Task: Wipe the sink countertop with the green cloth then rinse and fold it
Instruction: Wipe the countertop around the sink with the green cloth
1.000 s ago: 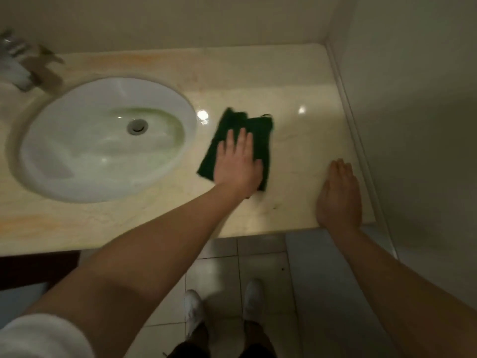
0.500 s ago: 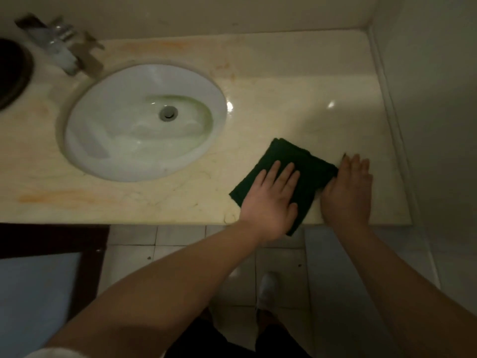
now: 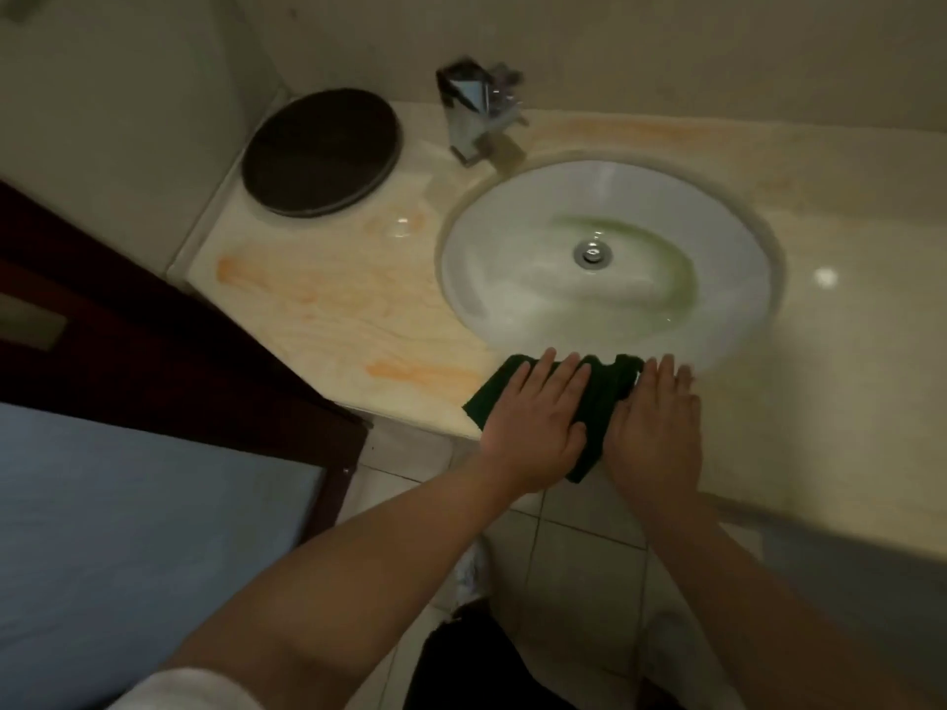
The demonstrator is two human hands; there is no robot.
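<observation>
The dark green cloth (image 3: 599,397) lies on the beige marble countertop (image 3: 358,310), on the narrow strip in front of the white oval sink (image 3: 604,263). Part of it hangs over the front edge. My left hand (image 3: 538,427) presses flat on the cloth with straight fingers. My right hand (image 3: 656,427) lies flat beside it, its fingers over the cloth's right edge and the counter.
A chrome faucet (image 3: 479,112) stands behind the sink. A dark round lid or tray (image 3: 320,151) sits at the back left corner. Orange stains mark the counter's left part. A dark wooden door frame (image 3: 153,340) stands on the left; tiled floor lies below.
Both hands slid the cloth leftward along the counter, from right of the sink to the front strip before the basin. My view turned left, and the right hand joined the cloth.
</observation>
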